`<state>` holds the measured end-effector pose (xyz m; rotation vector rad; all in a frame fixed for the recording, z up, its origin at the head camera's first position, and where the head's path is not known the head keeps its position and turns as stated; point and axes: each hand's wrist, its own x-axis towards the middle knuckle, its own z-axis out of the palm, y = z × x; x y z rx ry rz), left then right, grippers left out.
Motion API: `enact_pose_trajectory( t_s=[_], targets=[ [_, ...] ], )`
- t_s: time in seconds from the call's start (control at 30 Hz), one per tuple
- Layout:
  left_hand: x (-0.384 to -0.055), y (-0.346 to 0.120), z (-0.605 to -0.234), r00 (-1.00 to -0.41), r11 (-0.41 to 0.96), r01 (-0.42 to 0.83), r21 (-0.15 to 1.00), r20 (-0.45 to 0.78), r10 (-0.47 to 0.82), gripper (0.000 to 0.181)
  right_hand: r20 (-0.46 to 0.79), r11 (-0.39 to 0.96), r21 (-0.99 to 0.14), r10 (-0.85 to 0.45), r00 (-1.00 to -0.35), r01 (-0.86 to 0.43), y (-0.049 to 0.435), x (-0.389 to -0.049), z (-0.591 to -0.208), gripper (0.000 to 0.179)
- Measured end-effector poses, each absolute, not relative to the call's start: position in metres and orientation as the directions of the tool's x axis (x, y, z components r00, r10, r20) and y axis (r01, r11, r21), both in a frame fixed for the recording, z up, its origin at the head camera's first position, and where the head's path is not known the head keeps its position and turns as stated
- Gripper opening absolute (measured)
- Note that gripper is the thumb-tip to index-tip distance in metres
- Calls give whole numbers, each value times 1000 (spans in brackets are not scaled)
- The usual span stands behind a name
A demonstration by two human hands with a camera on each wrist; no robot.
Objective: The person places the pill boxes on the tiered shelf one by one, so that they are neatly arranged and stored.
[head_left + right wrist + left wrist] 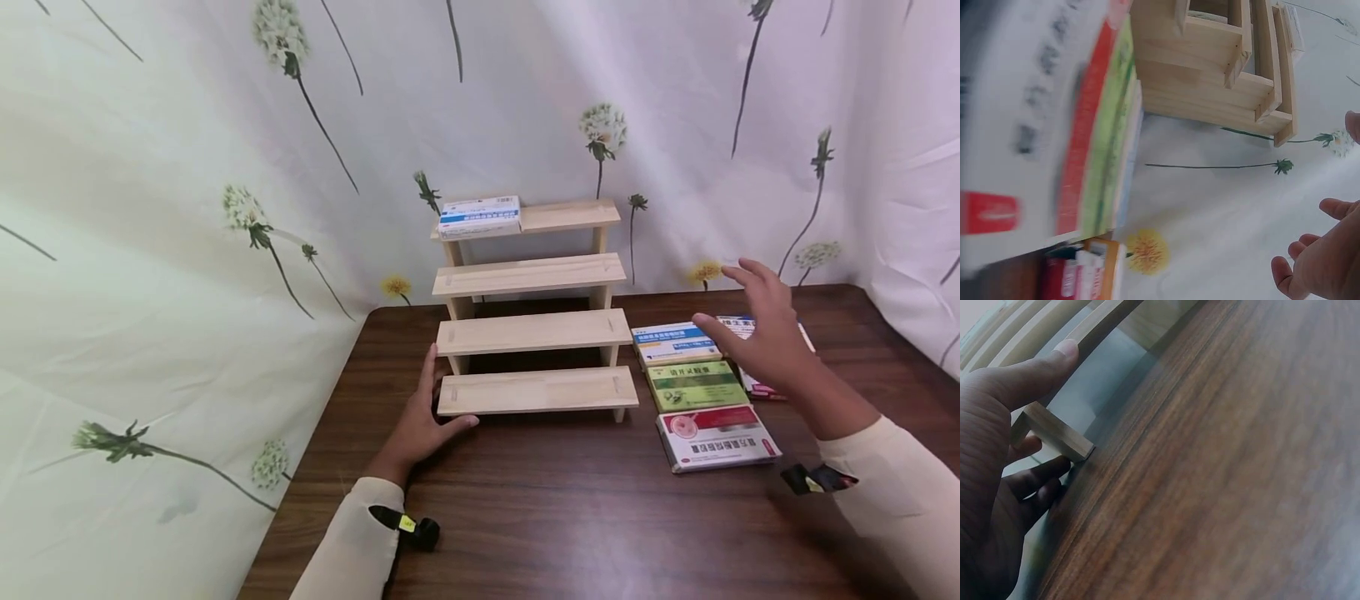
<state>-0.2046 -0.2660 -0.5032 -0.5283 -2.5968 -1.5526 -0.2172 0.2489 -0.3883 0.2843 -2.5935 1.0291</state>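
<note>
Dandelion-printed cloth (480, 133) backs the wood-grain surface (540, 500); the left grip (416, 429) holds the near left end of a pale, four-stepped wooden rack (536, 392); flat rectangular boxes (693, 386) lie right of it, near the wide-spread right grip (768, 342).

Just behind the left hand (416, 429) ends a plain cream sleeve (345, 546), crossed near its cuff by a black strap (386, 517) with a bright yellow tag (407, 523) and a rounded black block (426, 535) jutting inward. Behind the right hand (772, 342) comes a matching pale sleeve (900, 492), its inner edge carrying a small black device (797, 479) flecked with yellow and red.
</note>
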Motion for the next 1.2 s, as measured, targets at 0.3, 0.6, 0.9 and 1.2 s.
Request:
enact_pose_trajectory(
  t_s=[0.3,0.6,0.9,1.2],
  targets=[
    [-206,-265,-503,-943,436,316,842,229,242,135,303,732,-632,-70,-950,-256,265,-203,-408,90],
    [-207,-266,-505,-941,440,321,838,230,249,135,256,725,-638,-119,-959,-261,280,-189,-421,91],
    [-206,-267,-505,-941,445,325,834,236,244,135,241,708,-666,-94,-966,-235,302,-186,-437,91],
    [-206,-267,-505,-940,445,325,834,233,250,135,238,725,-664,-27,-971,-183,325,-188,-447,92]
  ],
)
